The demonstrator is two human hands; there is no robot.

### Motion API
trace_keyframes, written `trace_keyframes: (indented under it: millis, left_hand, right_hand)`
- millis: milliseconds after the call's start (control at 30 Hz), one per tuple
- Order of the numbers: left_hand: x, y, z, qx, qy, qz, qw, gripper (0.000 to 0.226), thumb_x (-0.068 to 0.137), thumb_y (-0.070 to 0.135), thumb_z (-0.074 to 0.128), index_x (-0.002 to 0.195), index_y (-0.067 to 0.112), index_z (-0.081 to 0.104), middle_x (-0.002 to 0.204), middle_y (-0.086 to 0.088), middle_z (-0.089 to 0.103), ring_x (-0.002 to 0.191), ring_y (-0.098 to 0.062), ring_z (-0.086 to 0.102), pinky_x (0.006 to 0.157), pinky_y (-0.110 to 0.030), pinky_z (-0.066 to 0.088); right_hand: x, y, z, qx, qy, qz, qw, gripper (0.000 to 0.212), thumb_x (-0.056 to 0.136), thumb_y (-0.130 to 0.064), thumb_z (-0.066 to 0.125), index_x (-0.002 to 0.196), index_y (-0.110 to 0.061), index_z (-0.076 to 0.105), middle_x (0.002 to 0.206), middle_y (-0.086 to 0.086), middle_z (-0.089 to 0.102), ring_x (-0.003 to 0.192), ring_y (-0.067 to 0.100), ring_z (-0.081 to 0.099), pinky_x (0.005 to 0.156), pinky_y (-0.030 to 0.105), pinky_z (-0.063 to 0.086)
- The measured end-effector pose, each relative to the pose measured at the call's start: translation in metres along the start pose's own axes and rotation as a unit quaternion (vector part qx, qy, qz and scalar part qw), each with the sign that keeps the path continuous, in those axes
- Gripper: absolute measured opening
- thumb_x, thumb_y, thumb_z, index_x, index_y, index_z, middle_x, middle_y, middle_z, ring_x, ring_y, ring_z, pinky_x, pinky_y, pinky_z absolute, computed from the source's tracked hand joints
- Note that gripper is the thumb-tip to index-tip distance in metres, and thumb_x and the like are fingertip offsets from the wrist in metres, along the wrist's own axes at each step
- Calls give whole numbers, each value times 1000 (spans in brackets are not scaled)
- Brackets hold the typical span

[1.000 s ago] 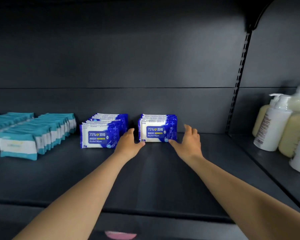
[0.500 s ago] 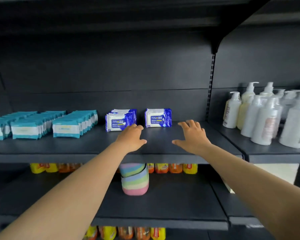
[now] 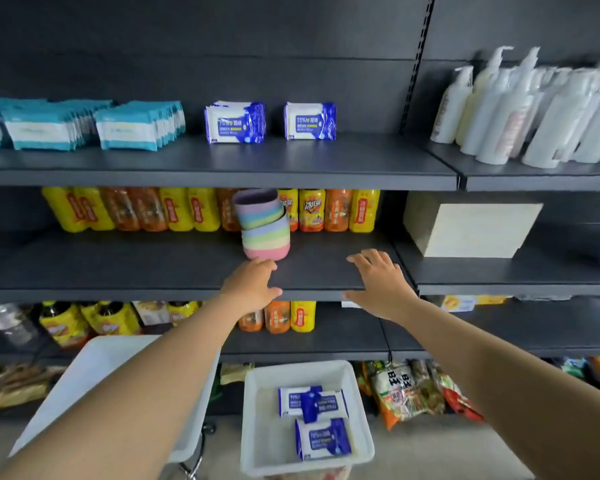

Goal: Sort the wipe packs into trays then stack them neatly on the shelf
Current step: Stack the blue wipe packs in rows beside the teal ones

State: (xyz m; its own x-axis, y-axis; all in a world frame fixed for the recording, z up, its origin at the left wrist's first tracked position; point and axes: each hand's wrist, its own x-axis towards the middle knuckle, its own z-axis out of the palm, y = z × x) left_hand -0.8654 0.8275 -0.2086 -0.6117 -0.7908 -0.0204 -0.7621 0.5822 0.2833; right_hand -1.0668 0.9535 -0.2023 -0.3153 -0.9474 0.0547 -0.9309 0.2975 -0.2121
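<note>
**Both arms extended, hands empty**

Two bare forearms are seen reaching forward and upward from the lower corners of the view, converging slightly toward the centre. The left hand [image 3: 252,284] is held palm down, its fingers loosely together and relaxed, the thumb set out to the right. The right hand [image 3: 380,284] is likewise turned palm down, with the fingers spread a little and gently bent, the thumb pointed left toward the other hand. Nothing is gripped by either hand. The two hands are kept apart at about the same height.
</note>
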Motion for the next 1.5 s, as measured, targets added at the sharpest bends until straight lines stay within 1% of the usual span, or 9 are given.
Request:
trace_keyframes:
  millis: [233,434,567,767,934,1101,1167,1234,1501]
  left_hand:
    - [-12,-29,136,-24,-124,-43,991,52,91,32,58,138,14,42,141,-5,43,126,-21,45,100,-33,41]
    - [-9,-60,256,-71,-235,-145,959,50,92,30,57,133,7,44,136,-13,47,114,-27,54,91,-33,45]
    - [-4,-74,327,-127,-267,-203,933,55,91,26,58,139,6,39,142,-14,43,126,-26,45,100,-33,39]
    - [25,-97,409,-166,-256,-284,909,61,90,31,60,141,7,36,144,-13,41,128,-27,44,95,-31,38]
    - [48,-109,455,-235,-226,-387,863,65,86,33,66,138,6,39,137,-13,48,122,-28,49,95,-36,41]
    - [62,-114,486,-386,-170,-463,780,29,84,21,69,109,9,62,113,-9,66,88,-19,57,77,-29,43]
    - [67,-117,493,-419,-145,-492,750,16,86,19,67,99,12,61,107,-11,67,86,-19,57,75,-28,44]
    - [71,-118,497,-438,-133,-511,727,17,87,18,66,102,11,61,105,-11,66,87,-19,58,71,-25,46]
    - [79,-122,511,-416,-163,-525,724,32,80,20,74,108,6,65,108,-12,69,93,-24,67,84,-32,52]
  right_hand:
    - [-18,35,121,19,-120,27,992,69,88,-44,60,146,-23,28,150,1,26,140,22,20,113,41,22]
    - [-18,67,238,46,-225,47,972,70,87,-42,63,145,-22,30,149,3,28,138,23,25,112,38,28]
    - [-21,83,314,79,-291,59,952,70,87,-39,63,146,-19,30,150,4,27,138,22,24,111,36,28]
    - [-21,104,411,136,-356,76,921,71,80,-31,73,139,-15,38,140,6,40,128,22,36,104,34,38]
    - [-17,115,465,150,-378,79,910,72,75,-28,79,136,-15,41,137,5,43,126,19,38,102,34,42]
    - [-3,122,493,141,-358,80,919,62,74,-28,79,126,-18,47,134,1,44,123,17,38,100,33,41]
    - [1,124,498,136,-368,79,916,57,74,-29,79,121,-19,48,132,0,48,122,17,42,100,34,41]
    - [3,125,500,130,-389,75,909,54,75,-31,79,118,-19,48,131,-1,51,120,17,45,99,34,40]
    - [8,130,506,156,-449,92,875,52,78,-28,78,124,-17,54,127,1,58,114,19,56,88,31,50]
